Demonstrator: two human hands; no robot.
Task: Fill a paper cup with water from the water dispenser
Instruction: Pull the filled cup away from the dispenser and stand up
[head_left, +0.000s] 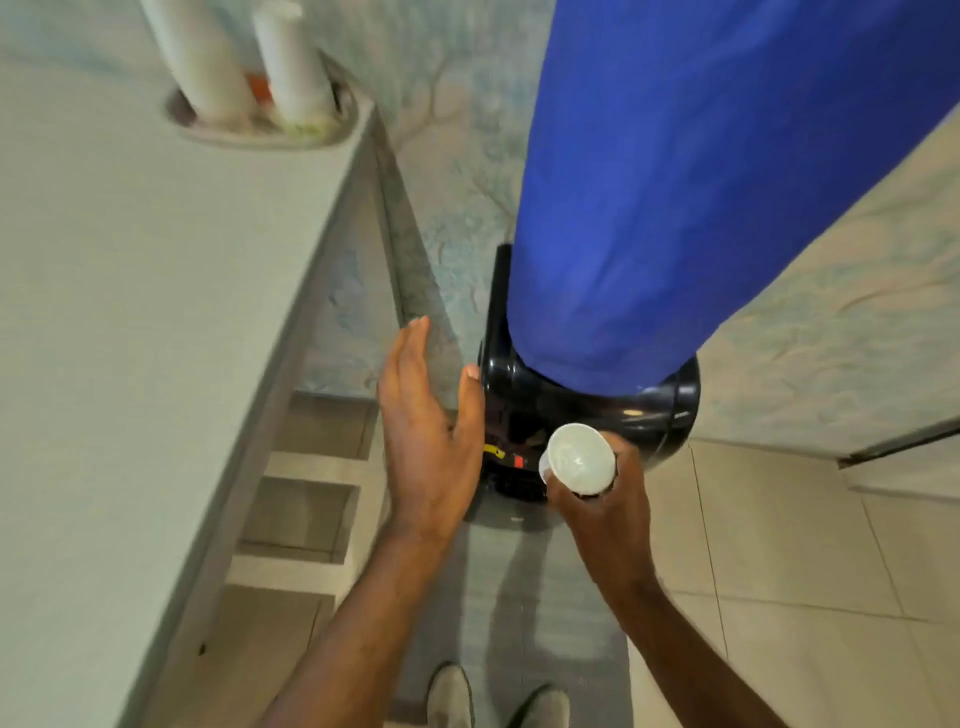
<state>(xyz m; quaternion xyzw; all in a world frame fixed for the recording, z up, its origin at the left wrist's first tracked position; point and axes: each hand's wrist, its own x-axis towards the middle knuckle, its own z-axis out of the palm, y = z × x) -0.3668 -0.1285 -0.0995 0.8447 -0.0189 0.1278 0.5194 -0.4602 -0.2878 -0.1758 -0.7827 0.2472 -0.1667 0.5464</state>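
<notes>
A black water dispenser (535, 405) stands ahead of me with a tall blue-covered bottle (701, 182) on top. A red tap (518, 460) and a yellow tap (493, 451) show on its front. My right hand (602, 514) is shut on a white paper cup (579, 457), held upright in front of the dispenser, just right of the taps; its inside looks empty. My left hand (426, 431) is open with fingers spread, hanging beside the dispenser's left side, thumb near the black top.
A pale counter (130, 312) runs along the left, with two white pipes (234, 67) in a recess and open shelves (311, 467) below. A tiled wall and cabinet front lie to the right. My shoes (493, 696) stand on a grey mat.
</notes>
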